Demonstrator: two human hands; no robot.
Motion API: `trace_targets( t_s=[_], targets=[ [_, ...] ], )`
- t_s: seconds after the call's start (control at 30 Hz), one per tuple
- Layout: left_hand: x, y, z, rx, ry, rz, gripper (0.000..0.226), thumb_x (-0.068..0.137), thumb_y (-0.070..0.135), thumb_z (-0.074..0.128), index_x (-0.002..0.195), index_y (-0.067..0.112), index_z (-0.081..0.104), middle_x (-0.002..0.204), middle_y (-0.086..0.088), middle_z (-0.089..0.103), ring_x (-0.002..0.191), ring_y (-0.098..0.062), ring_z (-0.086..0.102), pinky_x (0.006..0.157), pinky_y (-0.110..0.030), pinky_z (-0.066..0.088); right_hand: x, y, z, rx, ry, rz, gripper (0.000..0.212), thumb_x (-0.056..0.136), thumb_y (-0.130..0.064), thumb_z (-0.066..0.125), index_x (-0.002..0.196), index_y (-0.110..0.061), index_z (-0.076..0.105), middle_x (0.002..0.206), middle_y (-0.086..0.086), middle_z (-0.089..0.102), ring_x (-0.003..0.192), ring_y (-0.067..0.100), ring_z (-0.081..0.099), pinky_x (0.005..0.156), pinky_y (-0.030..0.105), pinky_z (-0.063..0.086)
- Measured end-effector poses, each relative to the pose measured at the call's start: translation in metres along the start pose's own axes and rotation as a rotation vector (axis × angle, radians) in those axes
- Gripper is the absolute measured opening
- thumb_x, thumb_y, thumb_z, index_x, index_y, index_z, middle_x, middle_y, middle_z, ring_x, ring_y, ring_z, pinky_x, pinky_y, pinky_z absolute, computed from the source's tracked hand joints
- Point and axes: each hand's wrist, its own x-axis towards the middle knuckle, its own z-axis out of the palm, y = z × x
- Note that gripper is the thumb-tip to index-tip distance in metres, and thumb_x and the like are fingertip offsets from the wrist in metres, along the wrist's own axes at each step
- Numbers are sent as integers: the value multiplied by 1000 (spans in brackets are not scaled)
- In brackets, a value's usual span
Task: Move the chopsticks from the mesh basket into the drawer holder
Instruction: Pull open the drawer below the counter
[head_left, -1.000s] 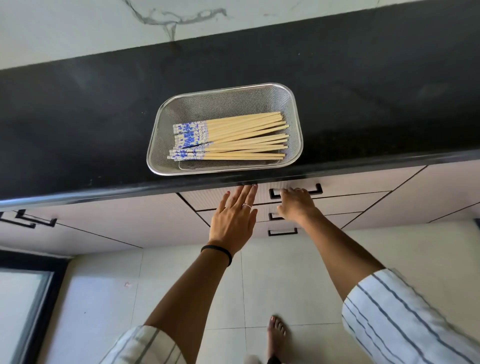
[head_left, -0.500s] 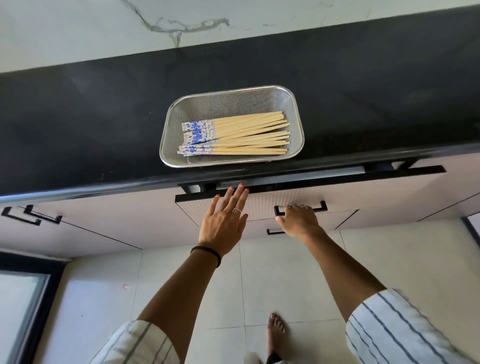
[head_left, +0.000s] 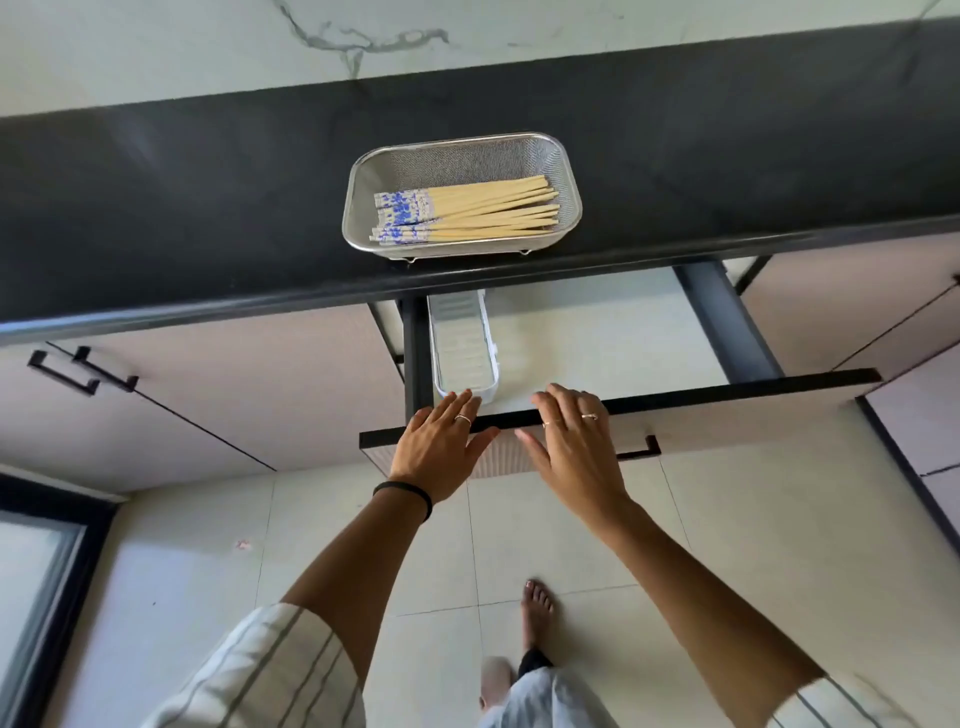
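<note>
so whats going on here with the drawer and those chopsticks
A person stands at a black counter with the top drawer pulled open. The left hand and right hand are both over its front edge, holding nothing. The chopsticks all lie in the mesh basket on the counter. The white holder on the drawer's left side looks empty, so none have been moved.

Both arms reach forward, bare to the rolled striped sleeves. The left hand (head_left: 440, 451) lies flat, fingers spread (black band at its wrist); the right hand (head_left: 573, 441) hovers beside it, fingers loose, empty.
</note>
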Motion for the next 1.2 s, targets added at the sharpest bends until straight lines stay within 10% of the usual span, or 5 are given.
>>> trace_targets(
  t_s=[0.2, 0.57, 0.8, 1.2],
  targets=[
    [-39, 8, -9, -75, -202, -33, 48, 92, 59, 41, 110, 20, 62, 101, -5, 68, 93, -26, 64, 74, -34, 49, -23, -15, -24, 262, -341, -66, 35, 95, -35, 51, 114, -10, 67, 116, 7, 69, 106, 26, 64, 92, 36, 48],
    [-80, 26, -2, -71, -510, 47, 59, 81, 64, 58, 114, 16, 67, 107, -5, 68, 96, -21, 62, 89, -33, 50, -51, -18, -55, 431, -1021, 156, 47, 88, -45, 59, 97, -1, 67, 72, 10, 49, 67, 18, 38, 61, 30, 26],
    [-102, 30, 15, -145, -605, 64, 60, 73, 66, 64, 108, 18, 70, 103, 1, 70, 91, -15, 61, 85, -27, 45, -73, -15, -58, 455, -1165, 176, 38, 77, -53, 69, 102, -24, 74, 111, -10, 71, 108, 12, 61, 96, 27, 43],
    [-110, 31, 22, -205, -667, 35, 62, 68, 70, 65, 102, 20, 72, 97, 5, 71, 90, -13, 62, 94, -32, 47, -78, -17, -54, 483, -1251, 325, 50, 68, -52, 78, 106, -20, 72, 113, -5, 68, 112, 15, 57, 91, 25, 41]
  ],
)
